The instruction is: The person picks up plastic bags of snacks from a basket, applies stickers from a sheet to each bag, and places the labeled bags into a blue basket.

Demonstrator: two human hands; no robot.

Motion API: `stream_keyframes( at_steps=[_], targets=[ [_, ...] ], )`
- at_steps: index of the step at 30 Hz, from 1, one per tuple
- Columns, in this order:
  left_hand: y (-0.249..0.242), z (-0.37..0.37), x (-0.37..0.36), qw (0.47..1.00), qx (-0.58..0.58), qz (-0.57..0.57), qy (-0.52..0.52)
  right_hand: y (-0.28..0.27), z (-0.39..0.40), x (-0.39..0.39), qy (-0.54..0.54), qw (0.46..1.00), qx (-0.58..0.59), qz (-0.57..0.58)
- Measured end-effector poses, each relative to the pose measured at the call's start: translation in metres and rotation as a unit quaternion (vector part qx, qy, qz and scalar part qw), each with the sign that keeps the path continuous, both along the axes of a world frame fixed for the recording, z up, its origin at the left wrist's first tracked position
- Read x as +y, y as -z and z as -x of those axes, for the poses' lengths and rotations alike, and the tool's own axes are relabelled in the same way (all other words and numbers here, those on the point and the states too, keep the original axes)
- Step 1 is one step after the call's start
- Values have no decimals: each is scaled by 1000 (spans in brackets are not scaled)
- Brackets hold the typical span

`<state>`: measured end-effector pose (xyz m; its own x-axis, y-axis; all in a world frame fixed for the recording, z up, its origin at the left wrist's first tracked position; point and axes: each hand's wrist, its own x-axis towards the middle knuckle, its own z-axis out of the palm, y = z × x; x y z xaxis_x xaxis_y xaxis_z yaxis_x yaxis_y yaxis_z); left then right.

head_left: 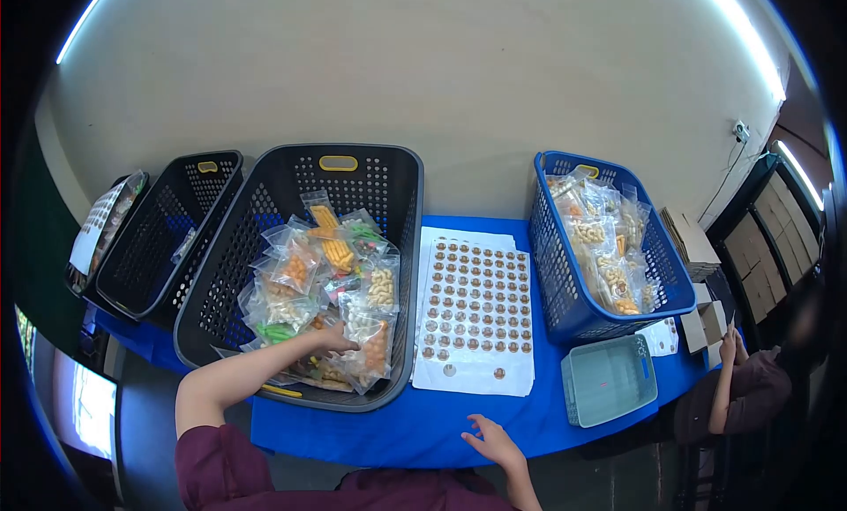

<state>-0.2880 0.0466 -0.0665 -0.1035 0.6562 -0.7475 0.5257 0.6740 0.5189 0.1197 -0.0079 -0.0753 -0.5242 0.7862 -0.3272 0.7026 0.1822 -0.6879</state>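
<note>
My left hand (333,337) reaches into the large black basket (406,202). Its fingers are closed at the edge of a clear snack packet (376,341) with round orange-brown pieces, partly hiding that edge. Around it lie more clear packets, such as one with pale curved snacks (381,288) and one with yellow sticks (338,253). Over the front edge of the blue-covered table, my right hand (494,442) is empty with its fingers apart. Beyond it lies a white sheet of round stickers (476,304).
At right stands a blue basket (556,273) of snack packets, with a pale green tray (609,418) before it. Two more black baskets (168,237) are at left. Cardboard (690,237) and another person's hands (729,345) are at far right.
</note>
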Motion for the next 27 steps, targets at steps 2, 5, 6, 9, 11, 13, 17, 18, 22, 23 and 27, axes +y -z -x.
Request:
stream_keyframes(
  at_steps=[2, 5, 6, 9, 11, 13, 17, 18, 22, 23, 27],
  targets=[
    [-13, -3, -3, 1000, -9, 17, -9, -5, -4, 0, 20, 1000, -14, 9],
    [-6, -11, -4, 998, -35, 1, -45, 1, -10, 0, 33, 999, -14, -6],
    [-4, -13, -4, 997, -45, -11, -61, 0, -10, 0, 37, 999, -11, -7],
    [-3, -11, 0, 991, 2, -122, 63, -5, -12, 0, 37, 999, -8, -9],
    [-4, -9, 6, 972, 34, -215, 91, -4, -11, 2, 28, 999, -4, -15],
    [-53, -21, 13, 946, 51, -319, 37, -8, -11, 4, 38, 999, -4, -9],
    [-114, -28, 21, 855, 92, -510, 27, -9, -9, 11, 38, 999, 11, -12],
    [-144, -38, 14, 859, 5, -512, -23, -14, -8, 14, 45, 998, 48, 4],
    [-235, -81, -33, 827, -215, -507, -113, -42, 2, 19, 71, 963, 235, 109],
    [-243, -93, -40, 834, -231, -491, -97, -50, 5, 22, 74, 945, 288, 138],
    [-215, -153, -68, 840, -330, -430, -12, -105, 13, 22, -38, 805, 522, 279]
  ],
)
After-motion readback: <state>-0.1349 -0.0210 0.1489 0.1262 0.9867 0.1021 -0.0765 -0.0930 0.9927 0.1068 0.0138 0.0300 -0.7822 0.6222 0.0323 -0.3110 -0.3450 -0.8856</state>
